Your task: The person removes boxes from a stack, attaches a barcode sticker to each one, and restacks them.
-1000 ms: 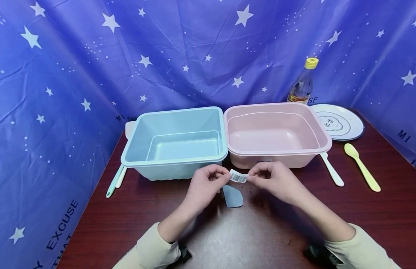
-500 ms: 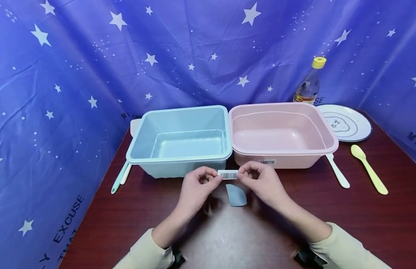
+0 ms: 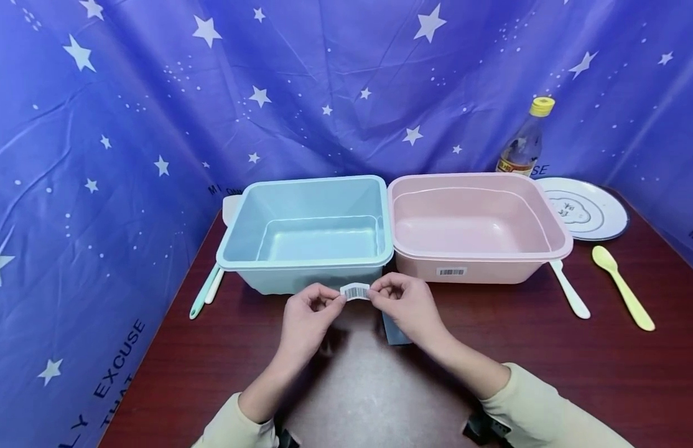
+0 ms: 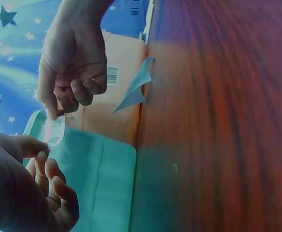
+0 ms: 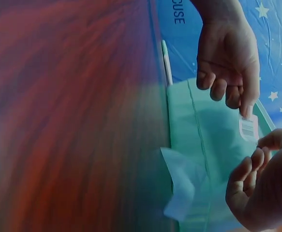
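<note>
Both hands stretch a small white barcode sticker [image 3: 356, 291] between them, close before the front wall of the light-blue bin [image 3: 307, 277]. The left hand [image 3: 306, 316] pinches one end between thumb and forefinger. At the opposite end, the right hand [image 3: 410, 311] has the same thumb-and-finger pinch. In the left wrist view the sticker [image 4: 56, 130] bends slightly between the fingertips. A similar barcode label [image 3: 451, 271] is on the front of the pink bin [image 3: 503, 272]. Below the right hand lies a bluish-grey piece of paper [image 3: 395, 333], partly hidden in the head view and creased upward in both wrist views.
Side by side, the two bins stand on the dark red-brown table [image 3: 548, 373]. To the right are a white plate [image 3: 604, 214], a yellow spoon [image 3: 623, 289], a white handle [image 3: 573, 292] and a yellow-capped bottle [image 3: 522, 143]. At left, a teal handle [image 3: 205, 292] sticks out beside the blue bin.
Both hands have moved left with the sticker, from in front of the gap between the bins to the blue bin. The pink bin's label has come into full view; the right hand now overlaps the paper.
</note>
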Motion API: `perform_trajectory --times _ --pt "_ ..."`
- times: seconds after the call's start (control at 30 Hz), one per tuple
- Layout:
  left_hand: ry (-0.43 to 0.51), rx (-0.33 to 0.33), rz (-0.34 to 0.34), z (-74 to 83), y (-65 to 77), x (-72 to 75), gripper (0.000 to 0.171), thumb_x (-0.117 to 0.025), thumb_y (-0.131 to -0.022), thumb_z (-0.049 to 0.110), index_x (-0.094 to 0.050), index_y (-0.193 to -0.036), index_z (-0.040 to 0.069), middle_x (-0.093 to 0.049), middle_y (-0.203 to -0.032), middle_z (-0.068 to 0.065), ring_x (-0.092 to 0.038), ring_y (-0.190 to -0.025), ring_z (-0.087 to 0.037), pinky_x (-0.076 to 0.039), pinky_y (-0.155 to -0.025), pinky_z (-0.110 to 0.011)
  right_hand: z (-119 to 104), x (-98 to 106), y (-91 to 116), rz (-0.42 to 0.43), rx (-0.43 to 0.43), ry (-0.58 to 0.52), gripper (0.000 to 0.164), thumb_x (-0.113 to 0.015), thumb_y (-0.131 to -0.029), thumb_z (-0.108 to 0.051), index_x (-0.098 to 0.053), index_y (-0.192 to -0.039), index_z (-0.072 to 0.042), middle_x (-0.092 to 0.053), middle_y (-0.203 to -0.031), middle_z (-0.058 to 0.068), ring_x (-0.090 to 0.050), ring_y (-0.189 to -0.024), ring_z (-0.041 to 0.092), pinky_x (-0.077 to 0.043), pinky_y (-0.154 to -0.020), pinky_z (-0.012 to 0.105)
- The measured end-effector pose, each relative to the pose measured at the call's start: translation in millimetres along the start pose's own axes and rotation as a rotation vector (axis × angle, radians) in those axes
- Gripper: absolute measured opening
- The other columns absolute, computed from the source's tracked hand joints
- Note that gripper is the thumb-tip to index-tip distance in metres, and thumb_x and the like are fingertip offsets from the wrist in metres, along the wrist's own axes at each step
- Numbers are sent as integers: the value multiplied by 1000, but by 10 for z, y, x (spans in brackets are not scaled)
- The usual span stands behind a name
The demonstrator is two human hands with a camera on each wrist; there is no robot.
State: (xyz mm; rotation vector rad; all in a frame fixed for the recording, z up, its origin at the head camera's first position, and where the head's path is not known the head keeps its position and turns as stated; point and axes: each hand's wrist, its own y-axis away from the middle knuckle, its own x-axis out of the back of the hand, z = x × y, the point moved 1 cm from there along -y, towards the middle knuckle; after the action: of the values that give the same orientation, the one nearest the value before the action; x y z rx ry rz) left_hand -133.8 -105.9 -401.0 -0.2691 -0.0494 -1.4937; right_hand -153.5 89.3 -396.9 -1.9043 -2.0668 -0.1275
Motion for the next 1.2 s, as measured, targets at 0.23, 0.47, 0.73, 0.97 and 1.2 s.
perform_trajectory --times 0.23,0.47,0.73,0.97,1.2 --pt "-20 35 20 -43 -15 42 3 -77 -89 8 -75 -87 6 -61 -70 0 -46 -55 -8 -35 -48 -19 -14 -146 -29 -48 -28 -56 9 -75 -85 -4 -74 -94 -1 -57 -68 -2 -46 -56 7 -37 -54 20" --pt "-111 38 63 -48 -38 93 5 -73 -91 10 -76 -95 9 -63 -71 1 -45 -52 -8 -39 -53 -23 16 -214 -14 -240 -14 -112 29 -69 -90 -1 -66 -119 3 -59 -71 1 -49 -53 9 -42 -51 22" --pt "-199 25 113 -27 -49 154 8 -71 -90 9 -76 -97 10 -63 -69 3 -47 -52 -10 -40 -54 -25 2 -242 10 -339 -18 -134 42 -66 -90 1 -59 -132 4 -62 -75 8 -50 -55 11 -45 -53 23" --pt "-224 29 115 -30 -53 174 15 -69 -91 9 -77 -104 8 -62 -69 3 -48 -54 -12 -44 -61 -26 23 -224 8 -318 -45 -86 46 -65 -91 0 -57 -137 2 -61 -73 5 -53 -57 12 -49 -56 25" --pt "-341 22 149 -20 -58 219 16 -67 -90 11 -76 -103 11 -61 -63 6 -49 -51 -11 -47 -66 -29 7 -194 22 -274 -56 16 40 -66 -93 -4 -61 -132 -1 -62 -69 3 -54 -55 12 -49 -61 26"
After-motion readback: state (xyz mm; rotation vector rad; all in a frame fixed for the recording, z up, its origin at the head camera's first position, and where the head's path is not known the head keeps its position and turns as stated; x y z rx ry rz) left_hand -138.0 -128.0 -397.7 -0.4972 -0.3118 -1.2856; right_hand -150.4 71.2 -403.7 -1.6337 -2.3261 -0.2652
